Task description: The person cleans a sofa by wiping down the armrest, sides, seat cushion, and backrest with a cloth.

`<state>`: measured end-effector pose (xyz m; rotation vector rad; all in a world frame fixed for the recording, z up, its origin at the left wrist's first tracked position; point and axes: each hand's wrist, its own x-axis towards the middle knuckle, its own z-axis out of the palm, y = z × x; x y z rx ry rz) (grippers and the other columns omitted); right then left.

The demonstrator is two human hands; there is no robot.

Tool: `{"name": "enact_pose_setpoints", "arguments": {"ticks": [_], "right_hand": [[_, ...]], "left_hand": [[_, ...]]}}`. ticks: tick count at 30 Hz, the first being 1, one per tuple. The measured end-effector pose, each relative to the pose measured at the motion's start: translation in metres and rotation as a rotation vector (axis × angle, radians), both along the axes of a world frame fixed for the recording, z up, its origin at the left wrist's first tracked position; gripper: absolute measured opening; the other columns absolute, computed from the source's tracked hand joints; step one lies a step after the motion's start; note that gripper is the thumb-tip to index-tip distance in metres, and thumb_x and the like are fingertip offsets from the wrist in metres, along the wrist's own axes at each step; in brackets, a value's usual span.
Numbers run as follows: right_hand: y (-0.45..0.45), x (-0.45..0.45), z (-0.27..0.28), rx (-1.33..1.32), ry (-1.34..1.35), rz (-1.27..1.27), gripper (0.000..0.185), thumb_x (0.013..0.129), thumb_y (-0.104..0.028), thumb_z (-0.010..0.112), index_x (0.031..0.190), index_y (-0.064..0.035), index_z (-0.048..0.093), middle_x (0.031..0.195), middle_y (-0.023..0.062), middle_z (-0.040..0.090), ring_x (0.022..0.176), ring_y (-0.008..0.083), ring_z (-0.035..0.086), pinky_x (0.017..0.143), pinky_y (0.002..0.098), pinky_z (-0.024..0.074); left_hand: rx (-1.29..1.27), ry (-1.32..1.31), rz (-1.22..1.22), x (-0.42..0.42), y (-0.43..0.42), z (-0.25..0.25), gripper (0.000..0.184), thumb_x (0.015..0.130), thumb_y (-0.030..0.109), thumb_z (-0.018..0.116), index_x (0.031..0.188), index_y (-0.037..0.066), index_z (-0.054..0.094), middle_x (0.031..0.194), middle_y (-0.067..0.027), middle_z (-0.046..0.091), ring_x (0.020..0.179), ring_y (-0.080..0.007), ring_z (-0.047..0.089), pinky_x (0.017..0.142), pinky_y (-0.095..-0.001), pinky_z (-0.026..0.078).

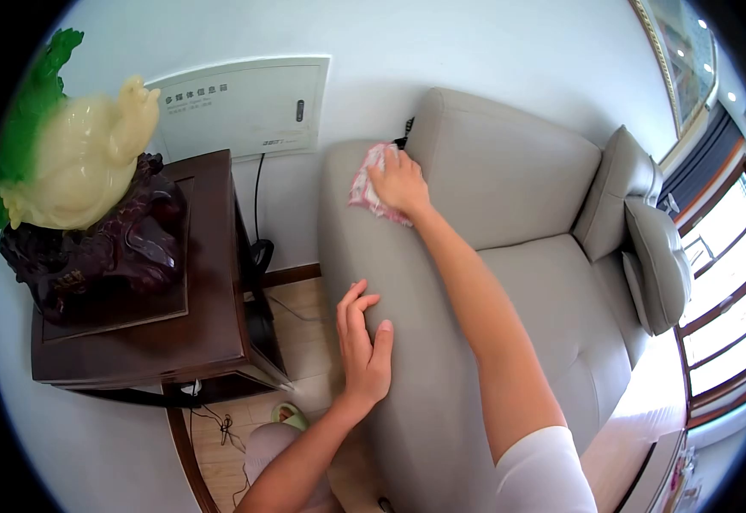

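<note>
On the armrest (pixel 415 299) of the grey sofa (pixel 510 171), near the backrest (pixel 510 158): one pink-and-white cloth (pixel 366 188), crumpled, under my right hand (pixel 401 184). Right grip: partly closed, fingers bent over the cloth, pinning it to the upholstery. Left hand (pixel 364 346): fingers loosely curled, holding nothing, at the armrest's outer side; contact, I cannot tell. Step in hand, by my judgement: wiping the armrest. Next move, likewise judged: calls for even palm pressure, cloth flat, along the top. Nearby: dark wooden table (pixel 215 286) bearing an ornament (pixel 73 171).
</note>
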<state>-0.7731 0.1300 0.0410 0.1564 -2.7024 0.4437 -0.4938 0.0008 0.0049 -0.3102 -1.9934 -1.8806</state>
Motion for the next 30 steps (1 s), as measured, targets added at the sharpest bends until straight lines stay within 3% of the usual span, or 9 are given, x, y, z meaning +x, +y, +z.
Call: {"name": "enact_pose_setpoints", "arguments": {"ticks": [4, 7, 9, 10, 14, 17, 20, 25, 30], "right_hand": [[-0.005, -0.044, 0.015, 0.029, -0.189, -0.122, 0.069, 0.098, -0.049, 0.045, 0.149, -0.0029, 0.045, 0.148, 0.0289, 0.047, 0.133, 0.0485, 0.046, 0.113, 0.0542, 0.0376], [-0.008, -0.049, 0.012, 0.118, -0.176, -0.092, 0.064, 0.099, -0.047, 0.043, 0.147, -0.0045, 0.047, 0.145, 0.0268, 0.050, 0.129, 0.0470, 0.049, 0.113, 0.0545, 0.0373], [0.003, -0.041, -0.002, 0.243, 0.026, 0.172, 0.061, 0.101, -0.046, 0.042, 0.148, -0.0086, 0.047, 0.147, 0.0248, 0.049, 0.132, 0.0465, 0.047, 0.115, 0.0544, 0.0351], [0.004, -0.025, -0.002, 0.306, 0.128, 0.303, 0.059, 0.102, -0.046, 0.042, 0.148, -0.0106, 0.047, 0.148, 0.0238, 0.049, 0.134, 0.0462, 0.046, 0.115, 0.0544, 0.0340], [-0.006, 0.086, 0.011, 0.352, 0.041, 0.504, 0.054, 0.100, -0.046, 0.048, 0.147, -0.0206, 0.052, 0.157, 0.0142, 0.043, 0.147, 0.0436, 0.032, 0.121, 0.0536, 0.0252], [-0.011, 0.174, 0.029, 0.410, -0.031, 0.612, 0.050, 0.098, -0.040, 0.055, 0.144, -0.0204, 0.057, 0.160, 0.0127, 0.041, 0.150, 0.0378, 0.031, 0.123, 0.0547, 0.0215], [-0.011, 0.194, 0.036, 0.341, -0.135, 0.605, 0.050, 0.098, -0.038, 0.057, 0.145, -0.0213, 0.056, 0.161, 0.0105, 0.039, 0.151, 0.0377, 0.029, 0.124, 0.0535, 0.0190], [-0.015, 0.092, 0.007, 0.241, 0.025, 0.319, 0.058, 0.096, -0.047, 0.057, 0.149, -0.0248, 0.052, 0.159, 0.0139, 0.042, 0.149, 0.0405, 0.032, 0.124, 0.0516, 0.0216], [-0.051, -0.001, 0.011, 0.167, -0.031, -0.022, 0.063, 0.097, -0.052, 0.046, 0.151, -0.0198, 0.048, 0.159, 0.0209, 0.038, 0.147, 0.0518, 0.027, 0.120, 0.0650, 0.0168]], "left_hand": [[0.019, 0.004, 0.027, -0.014, -0.009, -0.001, 0.036, 0.096, 0.017, 0.052, 0.128, -0.001, 0.050, 0.147, -0.0208, 0.043, 0.135, -0.0361, 0.044, 0.115, -0.0457, 0.033], [0.028, 0.013, 0.044, -0.018, -0.012, -0.003, 0.032, 0.095, 0.015, 0.053, 0.123, -0.001, 0.052, 0.140, -0.0197, 0.049, 0.130, -0.0351, 0.048, 0.112, -0.0438, 0.035], [0.064, 0.039, 0.071, -0.022, -0.013, -0.005, 0.027, 0.095, 0.012, 0.054, 0.118, -0.001, 0.054, 0.131, -0.0183, 0.052, 0.124, -0.0335, 0.051, 0.108, -0.0418, 0.038], [0.096, 0.054, 0.087, -0.024, -0.013, -0.007, 0.024, 0.094, 0.011, 0.054, 0.115, -0.001, 0.055, 0.125, -0.0174, 0.054, 0.119, -0.0322, 0.054, 0.105, -0.0404, 0.041], [0.210, -0.041, 0.142, -0.024, -0.015, -0.010, 0.014, 0.094, 0.006, 0.053, 0.105, -0.001, 0.058, 0.105, -0.0123, 0.055, 0.097, -0.0251, 0.057, 0.090, -0.0353, 0.046], [0.259, -0.010, 0.185, -0.022, -0.013, -0.012, 0.011, 0.095, 0.006, 0.053, 0.102, 0.000, 0.058, 0.100, -0.0097, 0.054, 0.088, -0.0206, 0.054, 0.081, -0.0334, 0.046], [0.237, 0.015, 0.173, -0.013, -0.014, -0.011, 0.011, 0.096, 0.007, 0.053, 0.103, 0.000, 0.058, 0.102, -0.0091, 0.055, 0.089, -0.0202, 0.054, 0.081, -0.0332, 0.046], [0.264, -0.066, 0.111, -0.006, -0.017, -0.008, 0.011, 0.097, 0.007, 0.053, 0.104, 0.000, 0.059, 0.103, -0.0093, 0.055, 0.090, -0.0195, 0.056, 0.081, -0.0314, 0.047], [0.284, -0.064, 0.112, -0.022, -0.025, -0.015, 0.012, 0.098, 0.006, 0.051, 0.105, 0.000, 0.058, 0.105, -0.0091, 0.056, 0.091, -0.0185, 0.057, 0.081, -0.0310, 0.048]]}}
